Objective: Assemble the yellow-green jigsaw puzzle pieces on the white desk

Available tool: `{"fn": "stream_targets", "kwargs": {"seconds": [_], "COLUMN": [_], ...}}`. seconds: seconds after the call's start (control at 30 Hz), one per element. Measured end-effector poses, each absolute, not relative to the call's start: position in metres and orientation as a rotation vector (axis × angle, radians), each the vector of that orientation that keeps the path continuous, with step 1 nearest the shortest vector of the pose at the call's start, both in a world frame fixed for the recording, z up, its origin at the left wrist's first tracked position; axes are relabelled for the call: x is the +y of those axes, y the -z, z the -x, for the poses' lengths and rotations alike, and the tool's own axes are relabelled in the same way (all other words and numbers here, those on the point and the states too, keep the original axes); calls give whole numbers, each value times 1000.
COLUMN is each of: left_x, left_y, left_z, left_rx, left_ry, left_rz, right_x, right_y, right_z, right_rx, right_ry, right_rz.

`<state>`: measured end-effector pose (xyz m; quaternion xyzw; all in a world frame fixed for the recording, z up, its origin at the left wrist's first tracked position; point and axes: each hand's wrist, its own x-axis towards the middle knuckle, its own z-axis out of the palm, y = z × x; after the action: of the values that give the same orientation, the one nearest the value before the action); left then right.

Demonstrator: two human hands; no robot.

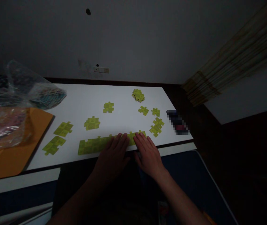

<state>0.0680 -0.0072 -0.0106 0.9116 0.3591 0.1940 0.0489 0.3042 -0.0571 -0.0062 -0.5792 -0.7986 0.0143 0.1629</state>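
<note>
A long strip of joined yellow-green jigsaw puzzle pieces lies along the near edge of the white table. My left hand rests on its middle, fingers stretched out flat. Close to the strip's right end, my right hand lies with fingers extended over it. Neither hand grips anything. Right of my right hand is a small joined group of pieces. Two more joined groups, one upper and one lower, lie to the left, and another cluster sits just behind the strip.
Farther back are a puzzle piece group, two loose pieces and a pile of pieces. A pixelated dark object lies at the right edge. Clear plastic bags and an orange envelope occupy the left.
</note>
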Motion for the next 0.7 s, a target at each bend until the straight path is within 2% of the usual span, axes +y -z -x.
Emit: {"fn": "stream_targets", "kwargs": {"seconds": [0.47,0.57,0.7], "left_x": [-31,-33,-33], "left_y": [8,10,14], "left_z": [57,65,62], "left_rx": [1503,1507,1513], "left_ry": [-402,-452,-523], "left_rz": [-2822,-2796,-2762], "right_x": [-61,-59,-48], "right_y": [9,12,10], "right_z": [-317,-335,-366], "right_rx": [-2263,-2053,-1701], "right_ry": [-57,-25,207], "right_rz": [1511,1445,1765]}}
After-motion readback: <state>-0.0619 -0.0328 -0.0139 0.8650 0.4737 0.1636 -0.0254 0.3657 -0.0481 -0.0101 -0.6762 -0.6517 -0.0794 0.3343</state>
